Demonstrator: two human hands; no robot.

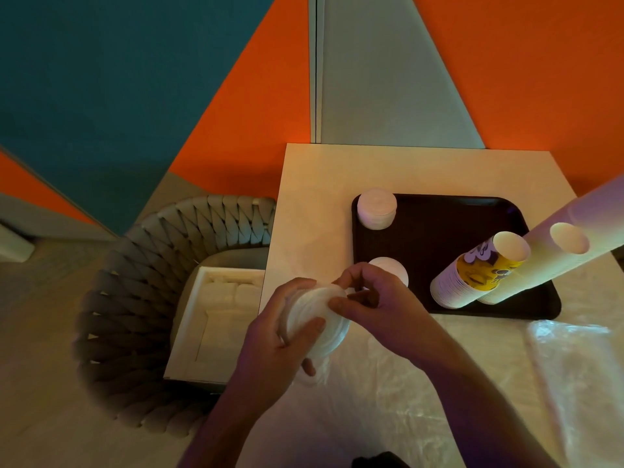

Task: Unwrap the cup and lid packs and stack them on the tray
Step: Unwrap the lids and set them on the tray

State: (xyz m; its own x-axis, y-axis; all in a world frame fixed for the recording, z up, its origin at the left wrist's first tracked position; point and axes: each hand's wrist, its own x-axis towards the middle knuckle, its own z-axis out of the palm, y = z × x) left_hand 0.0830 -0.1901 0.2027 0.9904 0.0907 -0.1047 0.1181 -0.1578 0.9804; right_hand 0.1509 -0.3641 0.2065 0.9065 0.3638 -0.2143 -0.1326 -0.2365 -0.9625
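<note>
Your left hand (287,336) grips a wrapped stack of white lids (317,319); your right hand (368,298) pinches its top edge, near the dark tray (439,214).

Light: you're working in dim, warm light with a purple tint.
Glare: pale sheen on the plastic wrap (570,359) on your worktop (314,197).
Distortion: wide-angle bending at the edges.
Focus: soft overall; dark corners.
</note>
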